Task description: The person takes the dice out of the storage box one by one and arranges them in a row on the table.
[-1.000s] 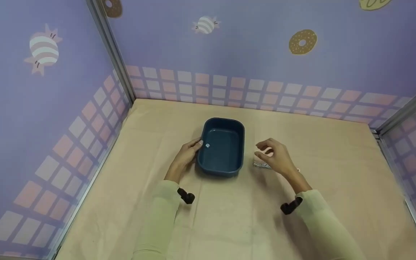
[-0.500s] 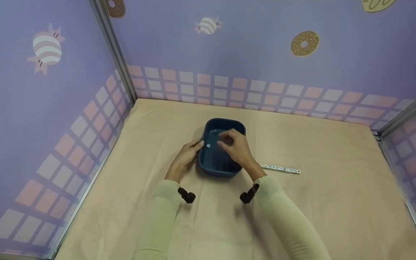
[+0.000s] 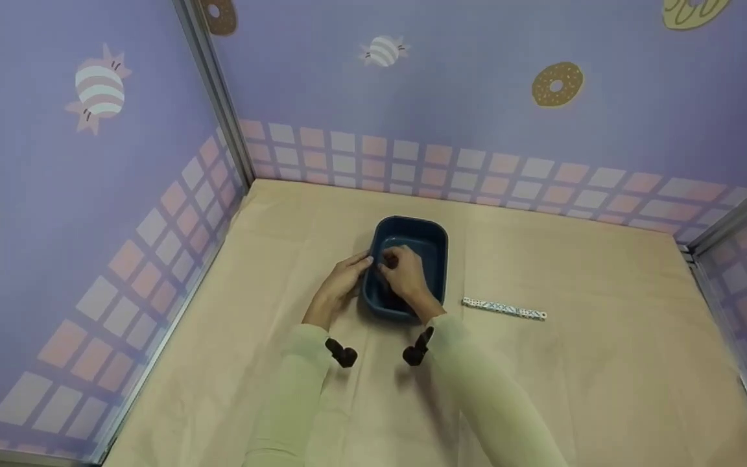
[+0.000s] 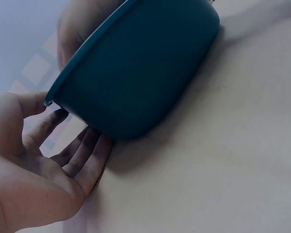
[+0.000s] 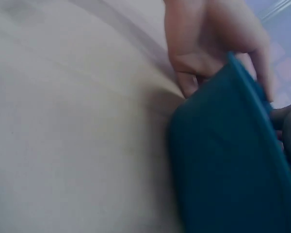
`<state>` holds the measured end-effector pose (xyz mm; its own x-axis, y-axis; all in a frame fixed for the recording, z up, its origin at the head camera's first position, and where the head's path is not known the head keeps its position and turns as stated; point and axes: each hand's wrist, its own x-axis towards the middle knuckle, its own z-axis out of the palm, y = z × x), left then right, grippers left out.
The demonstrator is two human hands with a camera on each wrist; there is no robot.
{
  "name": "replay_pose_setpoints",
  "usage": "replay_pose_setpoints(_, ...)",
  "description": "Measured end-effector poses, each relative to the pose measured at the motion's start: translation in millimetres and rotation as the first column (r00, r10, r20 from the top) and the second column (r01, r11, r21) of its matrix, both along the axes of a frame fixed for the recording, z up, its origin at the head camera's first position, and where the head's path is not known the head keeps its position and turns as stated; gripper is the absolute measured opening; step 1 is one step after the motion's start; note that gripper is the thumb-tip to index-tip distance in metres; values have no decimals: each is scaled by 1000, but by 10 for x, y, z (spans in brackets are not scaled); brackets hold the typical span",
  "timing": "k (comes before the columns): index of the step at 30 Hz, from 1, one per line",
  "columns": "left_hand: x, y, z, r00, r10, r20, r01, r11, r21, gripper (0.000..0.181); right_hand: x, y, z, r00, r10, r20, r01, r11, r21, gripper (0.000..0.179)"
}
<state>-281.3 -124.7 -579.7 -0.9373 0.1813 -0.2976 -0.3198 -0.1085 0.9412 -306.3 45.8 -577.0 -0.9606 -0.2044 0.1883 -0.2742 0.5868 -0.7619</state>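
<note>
A deep blue rectangular basin (image 3: 438, 266) with rounded corners stands on the cloth-covered table. My left hand (image 3: 342, 279) holds its left rim, thumb at the edge and fingers along the outer wall, as the left wrist view shows with the basin (image 4: 136, 68). My right hand (image 3: 406, 272) reaches down inside the basin, fingers bent together by the left inner wall, close to the left thumb. I cannot tell whether it pinches anything there. The spot where a tiny white patterned piece showed is now hidden behind this hand.
A narrow white strip with a blue pattern (image 3: 504, 309) and a hole at its right end lies on the table (image 3: 607, 363), right of the basin. Printed purple walls (image 3: 464, 84) enclose the back and sides.
My right hand has moved left from beside the patterned strip, over the basin and down into it, uncovering the strip. My left hand has stayed on the rim.
</note>
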Motion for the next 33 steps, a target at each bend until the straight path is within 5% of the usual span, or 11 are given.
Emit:
replay_pose_setpoints(8, 59, 57, -59, 1000, -7, -1, 7, 999, -32, 54, 79, 11, -122, 997, 19, 76, -35, 976, 213, 34)
replay_pose_setpoints(13, 71, 66, -68, 1000, -9, -9, 8, 998, -62, 54, 100, 7, -126, 997, 36, 70, -53, 963, 264, 24)
replay_pose_setpoints(18, 36, 46, -47, 999, -20, -30, 18, 998, -56, 52, 100, -17, -53, 996, 69, 60, -84, 947, 310, 11)
replay_pose_setpoints(24, -21, -11, 19, 998, -24, -58, 18, 994, -107, 54, 125, 9, 153, 978, 200, 55, -206, 911, 357, 11)
replay_pose_setpoints(29, -43, -35, 30, 1000, 2, -15, -3, 996, -93, 55, 182, 238, 343, 941, 329, -82, -289, 906, 310, 6)
replay_pose_setpoints(33, -34, -9, 2, 1000, 9, 10, -8, 996, -89, 54, 258, 607, 457, 921, 337, -193, -280, 921, 271, 8)
